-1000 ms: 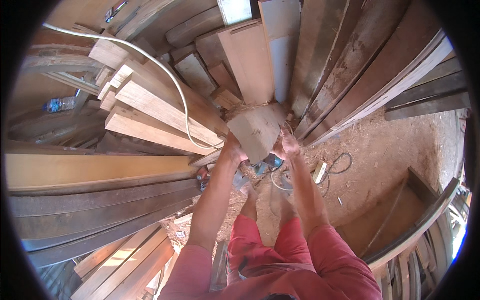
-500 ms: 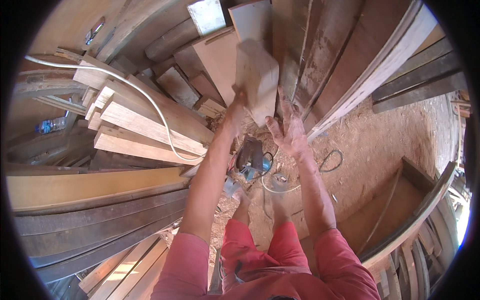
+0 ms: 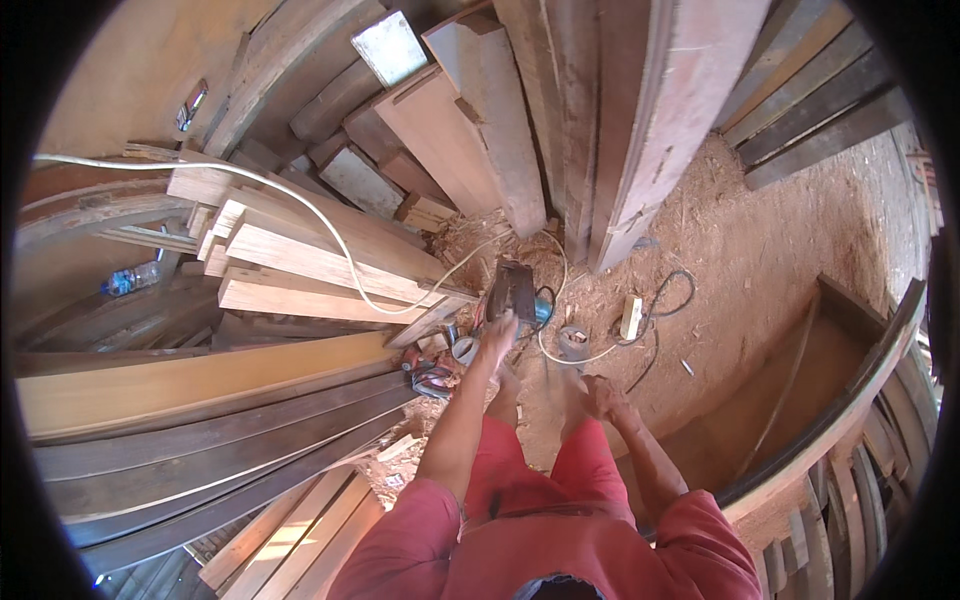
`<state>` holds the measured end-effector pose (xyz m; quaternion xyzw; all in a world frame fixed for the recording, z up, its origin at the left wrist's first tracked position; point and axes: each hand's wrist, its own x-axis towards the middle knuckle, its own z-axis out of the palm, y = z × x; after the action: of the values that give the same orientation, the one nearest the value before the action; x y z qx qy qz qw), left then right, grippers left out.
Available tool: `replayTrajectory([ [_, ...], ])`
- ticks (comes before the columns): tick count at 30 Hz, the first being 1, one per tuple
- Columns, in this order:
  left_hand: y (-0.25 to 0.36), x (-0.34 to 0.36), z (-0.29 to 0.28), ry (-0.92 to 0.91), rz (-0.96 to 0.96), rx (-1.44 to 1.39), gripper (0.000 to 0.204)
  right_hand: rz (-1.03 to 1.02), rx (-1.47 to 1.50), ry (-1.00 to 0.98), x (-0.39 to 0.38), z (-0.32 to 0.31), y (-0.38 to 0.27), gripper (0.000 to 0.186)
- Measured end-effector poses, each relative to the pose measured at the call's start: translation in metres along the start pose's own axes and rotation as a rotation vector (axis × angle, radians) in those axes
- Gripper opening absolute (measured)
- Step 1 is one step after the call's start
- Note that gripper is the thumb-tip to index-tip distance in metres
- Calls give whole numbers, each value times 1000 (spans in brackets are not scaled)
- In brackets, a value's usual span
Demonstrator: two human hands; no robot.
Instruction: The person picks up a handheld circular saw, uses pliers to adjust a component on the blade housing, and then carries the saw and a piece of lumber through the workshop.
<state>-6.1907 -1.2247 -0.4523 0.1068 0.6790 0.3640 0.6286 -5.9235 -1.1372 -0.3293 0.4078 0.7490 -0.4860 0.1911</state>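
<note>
A power tool [image 3: 515, 290] with a dark top and blue body sits on the shavings in front of my feet. My left hand [image 3: 501, 328] reaches down to its near end; the fingers are too unclear to tell whether they grip it. Close to my right knee is my right hand [image 3: 602, 397], its fingers drawn together; whether they hold anything is hidden. Ahead, a thick plank [image 3: 505, 130] leans against other boards, its lower end on the floor. A small pale wood block [image 3: 631, 317] lies on the ground to the right of the tool.
A white cord [image 3: 330, 235] runs over stacked light beams [image 3: 320, 265] at left. A dark cable [image 3: 665, 300] coils beside the block. Roundish containers [image 3: 574, 343] stand near my feet. Tall boards [image 3: 640, 130] lean ahead; a curved wooden piece [image 3: 850, 400] bounds the right.
The thick wood piece is out of my hands, and a plank leans ahead. My left hand has come down to the power tool. My right hand has pulled back toward my knee.
</note>
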Motion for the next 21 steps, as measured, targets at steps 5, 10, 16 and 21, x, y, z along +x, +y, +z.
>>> replayTrajectory([
  [5, -145, -144, -36, 44, -291, 600, 59, -7, 119, 36, -48, 9, 8, 29],
  [10, -60, -223, -78, 446, -424, 627, 60, -92, 231, 69, -52, 28, 26, 25],
  [16, 16, -125, -180, 792, -100, -48, 87, 45, 496, 52, -57, 70, 100, 35],
  [21, 51, -16, -228, 850, -76, -56, 105, 274, 1202, 217, -133, 112, 153, 31],
])
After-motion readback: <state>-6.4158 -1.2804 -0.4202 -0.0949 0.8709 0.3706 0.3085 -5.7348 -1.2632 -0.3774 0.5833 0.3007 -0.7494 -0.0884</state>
